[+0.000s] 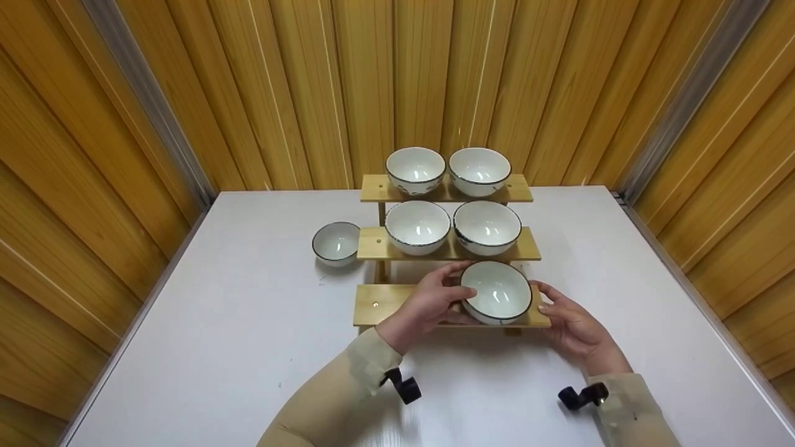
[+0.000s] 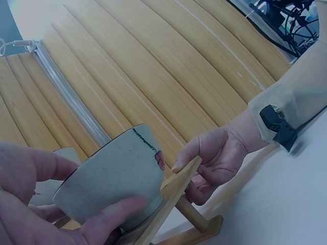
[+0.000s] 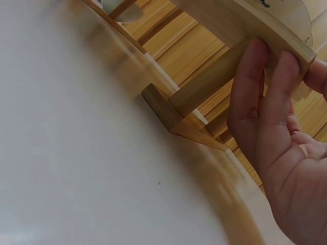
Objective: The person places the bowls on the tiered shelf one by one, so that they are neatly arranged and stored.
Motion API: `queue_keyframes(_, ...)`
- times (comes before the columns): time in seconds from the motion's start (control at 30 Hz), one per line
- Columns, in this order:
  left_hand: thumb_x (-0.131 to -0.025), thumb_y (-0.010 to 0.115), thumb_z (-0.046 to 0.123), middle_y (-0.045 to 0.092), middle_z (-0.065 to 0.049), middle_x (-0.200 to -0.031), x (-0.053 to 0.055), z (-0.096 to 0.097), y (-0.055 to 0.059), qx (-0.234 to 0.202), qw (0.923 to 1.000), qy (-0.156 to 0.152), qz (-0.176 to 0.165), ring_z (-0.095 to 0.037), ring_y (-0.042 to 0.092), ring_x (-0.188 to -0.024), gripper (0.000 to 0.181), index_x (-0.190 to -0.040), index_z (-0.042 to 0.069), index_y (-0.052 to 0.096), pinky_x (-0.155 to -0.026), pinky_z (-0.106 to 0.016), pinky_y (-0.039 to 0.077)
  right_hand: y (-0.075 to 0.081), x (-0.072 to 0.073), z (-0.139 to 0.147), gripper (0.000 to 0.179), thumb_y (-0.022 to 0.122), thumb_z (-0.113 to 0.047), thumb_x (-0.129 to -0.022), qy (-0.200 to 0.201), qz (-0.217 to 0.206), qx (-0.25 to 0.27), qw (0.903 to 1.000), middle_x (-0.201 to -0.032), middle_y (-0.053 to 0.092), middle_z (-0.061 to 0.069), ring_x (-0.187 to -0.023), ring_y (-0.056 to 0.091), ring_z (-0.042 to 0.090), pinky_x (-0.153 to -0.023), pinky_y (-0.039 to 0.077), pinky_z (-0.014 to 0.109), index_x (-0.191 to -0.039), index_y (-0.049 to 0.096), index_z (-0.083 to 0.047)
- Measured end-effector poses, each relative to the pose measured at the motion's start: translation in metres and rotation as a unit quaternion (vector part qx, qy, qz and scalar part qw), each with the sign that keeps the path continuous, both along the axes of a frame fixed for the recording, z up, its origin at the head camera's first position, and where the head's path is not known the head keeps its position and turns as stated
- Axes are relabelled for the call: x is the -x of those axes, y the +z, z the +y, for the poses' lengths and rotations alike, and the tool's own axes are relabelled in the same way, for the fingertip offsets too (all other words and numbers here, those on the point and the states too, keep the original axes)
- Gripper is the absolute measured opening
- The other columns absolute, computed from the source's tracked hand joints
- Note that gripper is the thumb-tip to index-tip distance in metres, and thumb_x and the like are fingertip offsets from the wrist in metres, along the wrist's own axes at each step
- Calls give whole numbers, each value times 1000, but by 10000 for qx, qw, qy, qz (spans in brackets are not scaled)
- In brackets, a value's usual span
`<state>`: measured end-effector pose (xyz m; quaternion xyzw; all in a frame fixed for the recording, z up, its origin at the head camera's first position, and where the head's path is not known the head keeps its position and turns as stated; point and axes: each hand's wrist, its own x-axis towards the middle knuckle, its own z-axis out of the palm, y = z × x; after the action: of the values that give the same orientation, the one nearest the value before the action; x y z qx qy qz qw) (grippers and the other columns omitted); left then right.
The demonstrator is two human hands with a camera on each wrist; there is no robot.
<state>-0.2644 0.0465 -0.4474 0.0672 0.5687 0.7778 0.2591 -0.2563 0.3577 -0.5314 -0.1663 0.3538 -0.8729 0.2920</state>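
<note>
A white bowl [image 1: 497, 290] with a dark rim is at the right part of the lowest step of a three-tier wooden rack [image 1: 386, 304]. My left hand [image 1: 428, 303] grips its left side; in the left wrist view the bowl [image 2: 115, 178] shows a green line and a red mark on its outside, between spread fingers and thumb. My right hand [image 1: 574, 326] holds the right end of that same step. The right wrist view has two fingertips [image 3: 286, 66] pressed under the board [image 3: 276, 25], with the thumb at its end.
Two bowls [image 1: 416, 171] [image 1: 480, 171] stand on the top step, and two more [image 1: 418, 228] [image 1: 487, 228] on the middle one. Another bowl [image 1: 336, 244] sits on the white table [image 1: 248, 323], left of the rack. Wood-look panels [image 1: 360, 87] close off the back and sides.
</note>
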Motion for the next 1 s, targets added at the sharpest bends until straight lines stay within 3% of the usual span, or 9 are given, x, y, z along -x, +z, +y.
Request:
queue_keyframes(0.2, -94, 65, -2, 59, -20, -136, 0, -9, -2, 34, 9999, 59, 119, -28, 68, -107, 56, -147, 7, 50, -78, -52, 66, 1, -1, 0, 57, 16, 11, -105, -1, 8, -160, 9999, -133, 64, 9, -119, 68, 22, -102, 59, 31, -143, 47, -17)
queue_keyframes(0.4, -97, 65, 2, 50, -22, -149, -4, -31, -1, -62, 10000, 48, 40, -29, 59, -120, 58, -151, 6, 44, -79, -52, 66, 3, -2, 1, 56, 20, 11, -106, -46, -205, -163, 9996, -135, 64, 8, -121, 67, 21, -105, 58, 31, -144, 50, -18)
queue_keyframes(0.57, -96, 65, 3, 48, -24, -151, -9, -56, -1, -57, 9999, 119, 68, -37, 56, -130, 62, -153, 4, 41, -77, -49, 67, 3, -3, 2, 57, 17, 10, -106, 1, -306, -17, 9995, -138, 62, 9, -123, 66, 23, -107, 56, 33, -146, 47, -17)
queue_keyframes(0.73, -99, 62, 5, 47, -28, -151, -11, -83, 0, 63, 9996, 210, 170, -38, 59, -129, 60, -154, 1, 37, -78, -48, 67, 3, -2, 2, 57, 15, 11, -106, 48, -332, 137, 9993, -139, 61, 10, -125, 65, 24, -108, 55, 34, -146, 45, -16)
queue_keyframes(1.0, -103, 58, 10, 59, -19, -138, -10, -138, -1, 57, 9974, 673, 260, -32, 66, -120, 51, -150, 1, 39, -83, -46, 67, 3, -2, 1, 58, 14, 11, -105, 111, -288, 121, 9995, -138, 61, 9, -123, 66, 24, -107, 56, 34, -146, 46, -17)
